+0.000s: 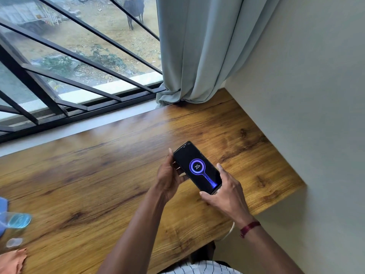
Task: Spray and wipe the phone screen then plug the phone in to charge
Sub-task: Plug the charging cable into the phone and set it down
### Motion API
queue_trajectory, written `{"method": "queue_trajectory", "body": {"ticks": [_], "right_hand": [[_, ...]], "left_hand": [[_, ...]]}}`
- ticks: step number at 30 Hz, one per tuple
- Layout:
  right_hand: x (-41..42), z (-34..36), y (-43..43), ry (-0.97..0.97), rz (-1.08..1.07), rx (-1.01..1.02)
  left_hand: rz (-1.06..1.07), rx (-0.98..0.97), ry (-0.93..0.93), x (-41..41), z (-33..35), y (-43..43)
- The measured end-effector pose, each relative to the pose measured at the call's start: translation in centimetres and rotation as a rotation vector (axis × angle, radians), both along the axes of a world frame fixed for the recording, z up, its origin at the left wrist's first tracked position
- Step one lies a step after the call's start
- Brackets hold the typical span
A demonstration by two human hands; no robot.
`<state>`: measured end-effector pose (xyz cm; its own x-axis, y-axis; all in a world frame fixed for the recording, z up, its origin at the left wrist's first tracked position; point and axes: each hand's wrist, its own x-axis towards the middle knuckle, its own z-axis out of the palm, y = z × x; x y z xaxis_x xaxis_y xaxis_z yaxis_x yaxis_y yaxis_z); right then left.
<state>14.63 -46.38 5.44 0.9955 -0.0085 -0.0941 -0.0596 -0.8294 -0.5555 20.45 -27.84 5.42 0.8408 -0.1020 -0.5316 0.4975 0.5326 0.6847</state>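
A black phone is held just above the wooden table, screen up, showing a purple charging ring with "20". My left hand grips its left edge near the top. My right hand holds the bottom end, where the plug is hidden under my fingers. A white cable runs from under my right wrist off the table's near edge. A clear spray bottle with blue liquid lies at the far left, blurred. An orange cloth sits at the bottom left corner.
A barred window runs along the table's far side, with a grey curtain bunched at the back right. A pale wall closes the right side. A small clear cap lies near the cloth.
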Motion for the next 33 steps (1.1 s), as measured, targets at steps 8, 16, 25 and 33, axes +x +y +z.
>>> {"method": "queue_trajectory", "body": {"ticks": [8, 16, 25, 33], "right_hand": [[3.7, -0.8, -5.3, 0.101, 0.212, -0.072], [9.1, -1.4, -10.4, 0.156, 0.445, -0.248], [14.3, -3.2, -12.9, 0.116, 0.599, -0.315], [17.4, -3.8, -13.3, 0.166, 0.653, -0.314]], "left_hand": [[-0.057, 0.178, 0.150, 0.9, -1.6, -0.9], [-0.007, 0.165, 0.174, 0.4, -2.8, -4.7], [0.110, 0.662, 0.209, 1.3, -4.5, -8.5], [0.155, 1.120, 0.226, 1.9, -4.8, -11.0]]}}
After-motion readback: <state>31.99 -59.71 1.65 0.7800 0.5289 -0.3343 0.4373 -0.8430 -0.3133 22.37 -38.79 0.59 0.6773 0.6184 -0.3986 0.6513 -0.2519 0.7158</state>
